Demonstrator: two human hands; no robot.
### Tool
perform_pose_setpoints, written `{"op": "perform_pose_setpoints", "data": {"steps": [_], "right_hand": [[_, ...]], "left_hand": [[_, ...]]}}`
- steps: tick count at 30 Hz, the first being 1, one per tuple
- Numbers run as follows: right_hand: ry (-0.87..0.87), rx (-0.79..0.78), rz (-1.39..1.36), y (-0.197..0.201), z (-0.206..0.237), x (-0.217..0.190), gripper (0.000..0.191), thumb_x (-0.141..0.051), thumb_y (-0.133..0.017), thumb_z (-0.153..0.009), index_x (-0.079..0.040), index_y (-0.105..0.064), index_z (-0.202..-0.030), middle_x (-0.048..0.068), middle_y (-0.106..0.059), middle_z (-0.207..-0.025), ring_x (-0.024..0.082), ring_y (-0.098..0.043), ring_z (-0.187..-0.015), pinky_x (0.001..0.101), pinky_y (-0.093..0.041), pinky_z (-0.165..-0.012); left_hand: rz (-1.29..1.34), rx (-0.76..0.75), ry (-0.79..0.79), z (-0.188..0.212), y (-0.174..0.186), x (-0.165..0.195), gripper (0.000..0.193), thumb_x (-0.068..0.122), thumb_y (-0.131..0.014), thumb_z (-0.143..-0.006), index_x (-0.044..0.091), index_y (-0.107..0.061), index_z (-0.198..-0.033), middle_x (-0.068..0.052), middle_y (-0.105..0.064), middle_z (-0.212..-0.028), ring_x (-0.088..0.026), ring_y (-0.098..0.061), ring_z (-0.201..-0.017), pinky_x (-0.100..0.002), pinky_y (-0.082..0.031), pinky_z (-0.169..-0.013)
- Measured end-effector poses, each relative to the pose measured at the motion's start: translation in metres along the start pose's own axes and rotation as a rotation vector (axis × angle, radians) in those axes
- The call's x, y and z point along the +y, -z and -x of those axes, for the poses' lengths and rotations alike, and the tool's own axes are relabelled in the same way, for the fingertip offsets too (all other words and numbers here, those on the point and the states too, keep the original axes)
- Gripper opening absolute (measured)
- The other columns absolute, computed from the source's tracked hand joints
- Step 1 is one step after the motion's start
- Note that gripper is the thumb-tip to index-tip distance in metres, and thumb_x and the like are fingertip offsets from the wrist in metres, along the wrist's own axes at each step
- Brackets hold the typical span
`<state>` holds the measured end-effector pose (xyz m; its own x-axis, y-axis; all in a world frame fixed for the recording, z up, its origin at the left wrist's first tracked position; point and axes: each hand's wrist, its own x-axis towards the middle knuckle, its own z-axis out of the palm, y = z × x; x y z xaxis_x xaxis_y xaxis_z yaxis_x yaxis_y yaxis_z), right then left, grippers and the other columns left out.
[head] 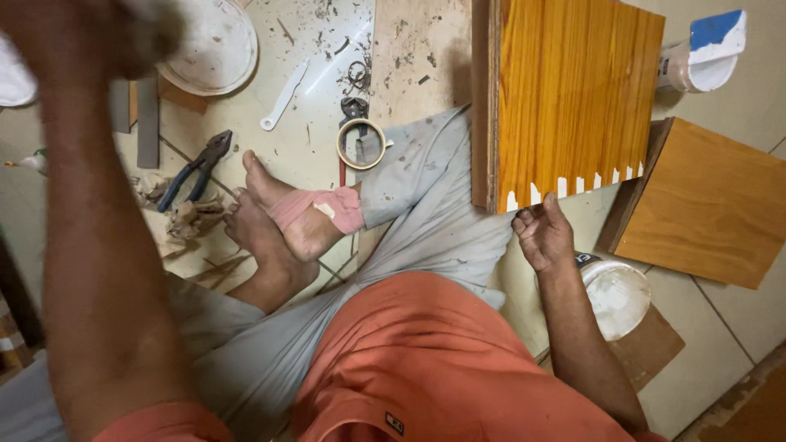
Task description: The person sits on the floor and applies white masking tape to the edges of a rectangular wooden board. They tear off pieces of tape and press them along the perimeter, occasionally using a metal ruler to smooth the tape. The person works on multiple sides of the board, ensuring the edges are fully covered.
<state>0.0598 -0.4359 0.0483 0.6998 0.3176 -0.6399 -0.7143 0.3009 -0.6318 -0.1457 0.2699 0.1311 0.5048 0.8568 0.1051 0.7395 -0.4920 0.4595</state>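
Note:
My right hand [542,235] hovers palm up with its fingers loosely curled and nothing in it, just below the near edge of an orange wood-grain laminated board [573,90]. Short white tape strips [575,186] line that edge. My left arm is raised close to the camera. My left hand [98,33] is a dark blur at the top left, and its grip cannot be made out. I sit cross-legged on the floor, with a pink bandage [323,209] around one foot.
A tape roll [361,144], scissors [354,106], a white scraper [284,96] and blue-handled pliers [196,168] lie on the littered floor ahead. White round lids [214,45] [618,299], a second wooden board [712,205] and a blue-and-white can [706,51] surround them.

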Motion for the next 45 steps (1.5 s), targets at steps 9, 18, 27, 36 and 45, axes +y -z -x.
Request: {"op": "perform_pose_setpoints", "data": {"steps": [9,18,27,36,45], "right_hand": [[-0.01,0.0,0.028,-0.018,0.018,0.001,0.025,-0.04,-0.068,-0.103,-0.016,-0.067,-0.111,-0.001,-0.068,-0.096,0.016,-0.066,-0.085,0.0347,-0.054,-0.078],[0.168,0.182,0.493,-0.035,0.06,0.0,0.016,-0.02,-0.062,-0.106,-0.011,-0.06,-0.12,0.004,-0.068,-0.105,0.018,-0.061,-0.083,0.0373,-0.055,-0.078],[0.071,0.175,0.219,-0.017,0.049,0.025,0.02,-0.01,-0.061,-0.099,-0.013,-0.059,-0.119,0.005,-0.066,-0.102,0.019,-0.065,-0.084,0.0352,-0.058,-0.074],[0.809,0.141,1.157,-0.048,0.075,-0.037,0.013,-0.011,-0.07,-0.105,-0.005,-0.067,-0.116,0.007,-0.069,-0.104,0.014,-0.064,-0.093,0.0321,-0.054,-0.085],[0.018,0.084,0.537,-0.036,0.049,0.0,0.012,-0.021,-0.067,-0.101,-0.009,-0.068,-0.102,0.003,-0.071,-0.093,0.013,-0.067,-0.083,0.0295,-0.055,-0.074]], "left_hand": [[0.299,-0.235,-0.523,0.112,-0.105,0.073,0.019,0.019,-0.071,-0.087,0.006,-0.072,-0.101,-0.019,-0.072,-0.103,-0.036,-0.068,-0.096,-0.049,-0.053,-0.089],[-0.025,-0.572,-0.67,0.226,-0.157,0.142,0.022,0.026,-0.065,-0.084,0.008,-0.075,-0.089,-0.016,-0.072,-0.095,-0.034,-0.068,-0.089,-0.052,-0.049,-0.077],[-0.014,-0.442,-0.757,0.238,-0.185,0.12,0.018,0.024,-0.067,-0.086,0.009,-0.074,-0.08,-0.013,-0.07,-0.087,-0.034,-0.067,-0.08,-0.052,-0.048,-0.071],[0.04,-0.446,-0.722,0.239,-0.17,0.121,0.018,0.027,-0.072,-0.084,0.009,-0.075,-0.083,-0.012,-0.069,-0.091,-0.034,-0.068,-0.086,-0.051,-0.05,-0.076],[0.064,-0.706,-0.522,0.216,-0.134,0.168,0.035,0.036,-0.07,-0.093,0.004,-0.073,-0.108,-0.018,-0.071,-0.106,-0.035,-0.068,-0.098,-0.049,-0.052,-0.083]]}}
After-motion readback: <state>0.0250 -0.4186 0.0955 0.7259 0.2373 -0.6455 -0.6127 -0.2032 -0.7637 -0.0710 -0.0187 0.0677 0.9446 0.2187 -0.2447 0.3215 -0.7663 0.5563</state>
